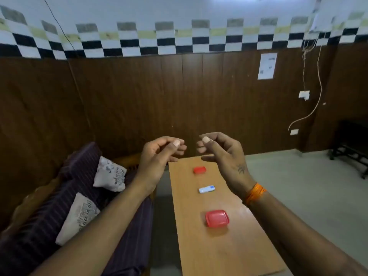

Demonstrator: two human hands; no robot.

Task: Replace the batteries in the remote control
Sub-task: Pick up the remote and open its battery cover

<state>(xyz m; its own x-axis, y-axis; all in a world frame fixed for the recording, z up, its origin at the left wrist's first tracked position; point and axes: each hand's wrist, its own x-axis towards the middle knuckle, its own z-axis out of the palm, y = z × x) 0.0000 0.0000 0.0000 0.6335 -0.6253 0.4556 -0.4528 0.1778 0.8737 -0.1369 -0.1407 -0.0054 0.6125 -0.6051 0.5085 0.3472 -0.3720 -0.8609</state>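
A: Where's the small white plastic remote control [206, 189]?

B: Lying flat on the long light-wood table [229, 255], about midway along it and between its two long edges. Nothing touches it. There's a blue patch near one end; too blurred to read.

A: And the hands?

B: Both are raised above the table's far end, well clear of the remote. The left hand [159, 156] has its fingers curled with the thumb on top, and I see nothing in it. The right hand [221, 150] mirrors it, curled and seemingly empty, with an orange thread band at the wrist [254, 193]. Whether something tiny is pinched, I cannot tell.

A: Why held like that?

B: My guess is a pause before reaching down; the battery swap looks not yet begun.

A: The red things?

B: A small red plastic box [199, 169] sits towards the far end, and a larger square red plastic lid or container [217, 218] nearer the near end. They're in line with the remote, probably laid out for old and new batteries.

A: Any writing?

B: The grey-white cushions [79, 218] on the striped sofa carry printed script, and a paper sheet [267, 66] hangs on the wood panelling. Neither is legible.
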